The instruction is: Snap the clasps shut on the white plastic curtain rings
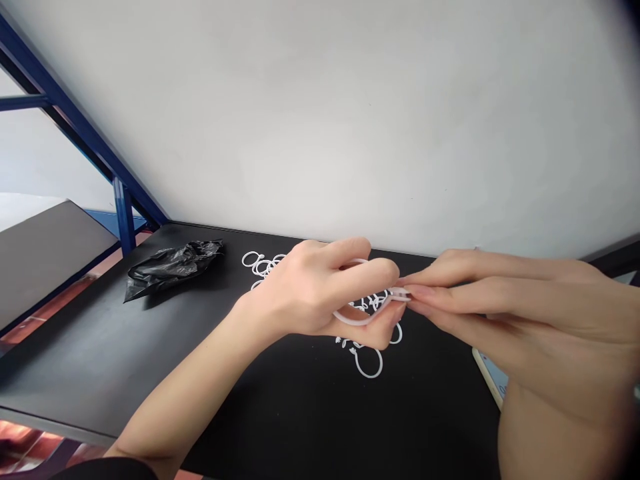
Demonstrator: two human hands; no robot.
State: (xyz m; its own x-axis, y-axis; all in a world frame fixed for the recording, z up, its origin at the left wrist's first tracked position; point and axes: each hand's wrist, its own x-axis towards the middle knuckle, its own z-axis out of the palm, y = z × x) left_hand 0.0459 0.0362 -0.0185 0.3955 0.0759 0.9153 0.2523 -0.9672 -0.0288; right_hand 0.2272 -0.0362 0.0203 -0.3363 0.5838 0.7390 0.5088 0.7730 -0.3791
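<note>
Both of my hands meet over the black table on one white plastic curtain ring (356, 323). My left hand (315, 287) is closed on it, with the ring's loop hanging between the fingers and thumb. The fingertips of my right hand (500, 310) pinch the narrow end of the same ring, where its two ends come together. Whether that end is clasped is hidden by the fingers. Below and behind my left hand lie several more white curtain rings (370, 377), loosely heaped and partly covered by the hand.
A crumpled black plastic bag (173, 267) lies on the table (280, 413) to the left. Under my right wrist, a phone (489, 377) is partly hidden. A pale wall (320, 133) rises behind the table, and a blue metal frame (123, 213) stands at the left.
</note>
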